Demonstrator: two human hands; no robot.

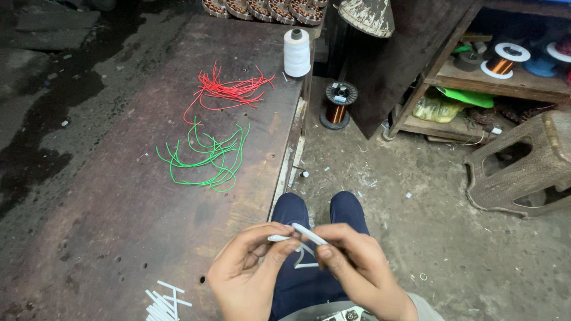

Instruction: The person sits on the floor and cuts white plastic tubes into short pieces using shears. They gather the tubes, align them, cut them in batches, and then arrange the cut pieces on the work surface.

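My left hand (247, 270) and my right hand (351, 264) meet over my lap, near the frame's bottom. The right hand pinches a short white sleeve tube (309, 233) that slants up to the left. The left hand's fingertips hold a thin white wire piece (278, 238) that meets the tube's end. More white strands (304, 255) curl between the two hands. My knees in dark blue trousers (321, 208) show just beyond.
A dark wooden workbench (131, 196) on the left carries red wires (229, 90), green wires (208, 157), a white thread spool (297, 52) and cut white tube pieces (163, 300). A copper wire spool (338, 104) stands on the floor. At the right are a wicker stool (523, 169) and shelves (505, 77).
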